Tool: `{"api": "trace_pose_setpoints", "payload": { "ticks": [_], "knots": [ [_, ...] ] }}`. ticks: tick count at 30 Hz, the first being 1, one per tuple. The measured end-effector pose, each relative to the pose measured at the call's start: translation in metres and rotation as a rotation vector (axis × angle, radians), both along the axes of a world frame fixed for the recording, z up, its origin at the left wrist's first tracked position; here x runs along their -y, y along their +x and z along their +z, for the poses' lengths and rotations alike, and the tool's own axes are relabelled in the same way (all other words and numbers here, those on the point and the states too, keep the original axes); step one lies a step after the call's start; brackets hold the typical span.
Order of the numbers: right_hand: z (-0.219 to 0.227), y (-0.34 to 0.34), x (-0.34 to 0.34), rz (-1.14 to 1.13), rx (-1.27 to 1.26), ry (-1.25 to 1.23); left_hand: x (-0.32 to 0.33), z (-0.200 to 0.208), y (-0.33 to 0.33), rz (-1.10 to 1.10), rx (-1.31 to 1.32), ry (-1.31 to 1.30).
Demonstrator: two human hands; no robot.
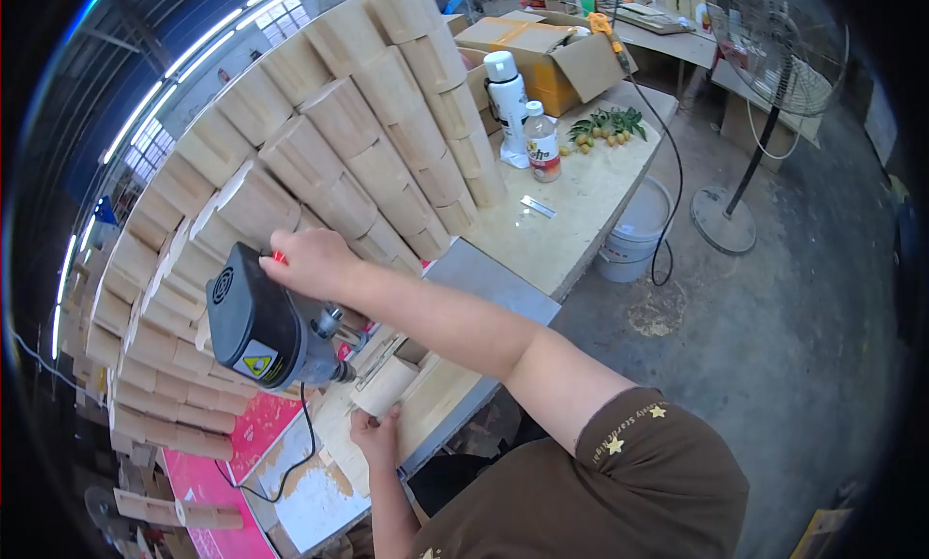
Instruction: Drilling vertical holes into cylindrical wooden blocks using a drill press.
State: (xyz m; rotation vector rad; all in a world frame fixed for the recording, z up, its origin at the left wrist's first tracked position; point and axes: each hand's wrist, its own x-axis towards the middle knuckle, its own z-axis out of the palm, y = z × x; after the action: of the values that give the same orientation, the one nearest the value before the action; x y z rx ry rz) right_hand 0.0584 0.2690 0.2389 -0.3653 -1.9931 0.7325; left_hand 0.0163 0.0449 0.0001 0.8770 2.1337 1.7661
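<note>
A small bench drill press point(259, 317) with a dark motor housing stands left of centre, its chuck point(344, 371) pointing at a pale, rounded wooden block point(385, 389). My right arm reaches across to the machine. The fingers of my right hand point(312, 262) are wrapped round a red-ended handle point(280, 257) at its side. Below the chuck, my left hand point(375, 435) grips the near end of the wooden block, thumb and fingers against it. The block lies on a wooden jig board point(440, 385). Whether the bit touches the wood is too small to tell.
Tall stacks of rounded wooden blocks point(334, 123) curve behind the drill press. A white flask point(505, 104), a plastic bottle point(542, 148), leafy fruit point(610, 131) and a cardboard box point(542, 60) stand on the table. A black cord point(312, 433) hangs nearby. Rightward are a bucket point(634, 235) and a fan point(764, 143).
</note>
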Motion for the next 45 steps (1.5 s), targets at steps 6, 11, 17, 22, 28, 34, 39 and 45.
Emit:
{"api": "trace_pose_setpoints", "payload": {
  "ticks": [6, 11, 17, 22, 28, 34, 39, 45],
  "knots": [
    [-0.066, 0.044, -0.004, 0.376, 0.243, -0.075, 0.006, 0.005, 0.003, 0.093, -0.202, -0.086],
    [-0.163, 0.094, 0.011, 0.274, 0.536, 0.313, 0.014, 0.022, 0.011, 0.093, -0.524, -0.18],
    [-0.17, 0.107, 0.013, 0.144, 0.608, 0.382, 0.081, 0.034, -0.002, 0.092, -0.546, -0.145],
    [-0.167, 0.117, 0.019, 0.233, 0.579, 0.326, 0.164, 0.067, -0.014, 0.268, 0.049, -0.134],
    [-0.158, 0.11, 0.045, 0.288, 0.53, 0.354, 0.136, 0.081, 0.01, 0.33, 0.512, 0.019],
    [-0.159, 0.112, 0.045, 0.322, 0.522, 0.349, 0.104, 0.06, 0.013, 0.335, 0.617, 0.039],
    [-0.156, 0.116, 0.034, 0.268, 0.592, 0.326, 0.089, 0.051, 0.003, 0.25, 0.594, 0.004],
    [-0.156, 0.116, 0.029, 0.317, 0.581, 0.297, 0.077, 0.06, 0.001, 0.224, 0.481, -0.099]
  ]
}}
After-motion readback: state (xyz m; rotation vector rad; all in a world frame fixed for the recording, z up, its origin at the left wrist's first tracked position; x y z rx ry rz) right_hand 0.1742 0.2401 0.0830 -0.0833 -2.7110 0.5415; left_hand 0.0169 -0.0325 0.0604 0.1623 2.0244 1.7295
